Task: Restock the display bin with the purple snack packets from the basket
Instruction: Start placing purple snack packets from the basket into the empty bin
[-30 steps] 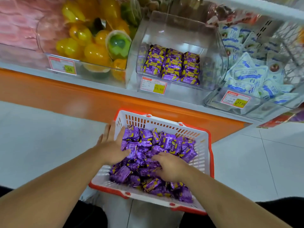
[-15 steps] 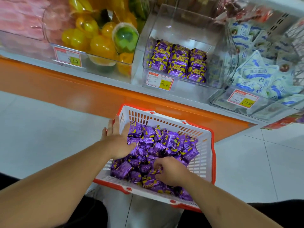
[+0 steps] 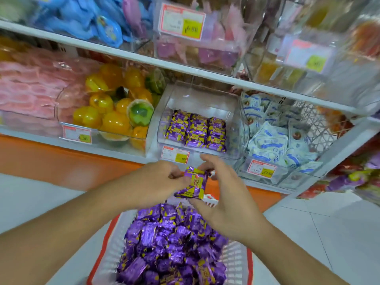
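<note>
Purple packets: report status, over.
Both hands, left and right, pinch one purple packet above the basket. Display bin partly filled. Path clear.

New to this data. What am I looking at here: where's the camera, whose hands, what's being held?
There is no robot. A person wears one wide-angle camera on the head, looking forward and down, so the two bare forearms entering from the bottom are their own.

The left hand and the right hand are raised together, and both pinch a small stack of purple snack packets with their fingers.

Below them on the floor sits a white basket with a red rim, heaped with more purple packets.

Ahead is a shop shelf. The clear display bin holds three neat rows of the same packets with room to spare. Beside it are a bin of yellow jelly cups and one of white and blue packets.
</note>
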A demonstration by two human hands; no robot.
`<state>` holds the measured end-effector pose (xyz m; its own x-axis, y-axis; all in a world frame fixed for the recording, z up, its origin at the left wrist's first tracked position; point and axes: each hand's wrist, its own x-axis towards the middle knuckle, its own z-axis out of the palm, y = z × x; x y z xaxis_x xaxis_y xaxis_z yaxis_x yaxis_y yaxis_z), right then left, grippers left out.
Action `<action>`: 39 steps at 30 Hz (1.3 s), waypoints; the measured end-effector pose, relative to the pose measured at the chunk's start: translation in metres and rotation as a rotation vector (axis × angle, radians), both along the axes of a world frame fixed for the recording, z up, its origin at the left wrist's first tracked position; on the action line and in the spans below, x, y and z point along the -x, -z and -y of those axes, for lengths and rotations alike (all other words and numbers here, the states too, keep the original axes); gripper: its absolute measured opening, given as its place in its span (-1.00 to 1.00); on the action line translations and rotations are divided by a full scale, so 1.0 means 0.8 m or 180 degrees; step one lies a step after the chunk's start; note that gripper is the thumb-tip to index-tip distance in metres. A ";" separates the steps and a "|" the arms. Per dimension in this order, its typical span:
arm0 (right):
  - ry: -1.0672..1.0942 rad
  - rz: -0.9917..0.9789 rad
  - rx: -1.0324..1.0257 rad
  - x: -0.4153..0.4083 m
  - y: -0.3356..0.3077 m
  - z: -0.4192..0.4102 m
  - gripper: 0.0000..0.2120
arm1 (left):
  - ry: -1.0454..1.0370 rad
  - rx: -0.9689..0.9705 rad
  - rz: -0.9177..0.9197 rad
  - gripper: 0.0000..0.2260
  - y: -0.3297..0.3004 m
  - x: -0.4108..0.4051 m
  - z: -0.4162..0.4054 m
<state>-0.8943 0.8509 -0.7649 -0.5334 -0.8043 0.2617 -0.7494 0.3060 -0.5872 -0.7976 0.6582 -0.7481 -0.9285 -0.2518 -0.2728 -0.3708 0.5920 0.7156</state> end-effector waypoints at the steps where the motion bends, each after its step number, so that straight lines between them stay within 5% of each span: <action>1: 0.0012 -0.0050 0.0199 0.000 -0.010 0.000 -0.19 | -0.0057 -0.0729 -0.0101 -0.57 -0.011 -0.003 -0.006; 3: -0.0025 -0.0035 0.0438 0.000 -0.022 0.002 -0.20 | -0.0289 -0.1882 -0.0248 -0.73 -0.023 -0.005 -0.016; 5: -0.0147 0.0136 0.0452 0.001 -0.030 0.005 -0.20 | -0.0547 -0.2242 -0.0484 -0.76 -0.029 -0.002 -0.020; 12: -0.0209 0.0281 0.0376 0.020 -0.042 0.009 -0.12 | -0.1256 -0.2413 -0.0875 -0.83 -0.030 0.016 -0.019; 18: -0.0022 -0.0036 0.0607 0.022 -0.033 0.016 -0.58 | -0.1681 -0.2903 -0.1103 -0.73 -0.019 0.028 -0.023; 23: 0.0191 -0.0241 0.0494 0.033 -0.029 0.021 -0.66 | -0.1660 -0.3050 -0.1011 -0.69 -0.014 0.032 -0.020; 25: 0.0256 -0.0226 0.0461 0.035 -0.028 0.020 -0.65 | -0.1677 -0.2598 -0.0978 -0.72 -0.014 0.034 -0.014; 30: 0.0490 -0.0146 0.0322 0.066 -0.022 0.034 -0.61 | -0.1426 -0.0058 -0.1563 -0.87 -0.007 0.053 0.041; 33: 0.0576 -0.0155 0.0181 0.100 -0.017 0.058 -0.65 | -0.0912 0.1267 -0.1713 -0.65 0.003 0.076 0.090; 39: 0.0302 -0.0072 -0.0245 0.165 -0.001 0.128 -0.70 | -0.0446 0.2073 -0.0740 -0.35 0.044 0.099 0.119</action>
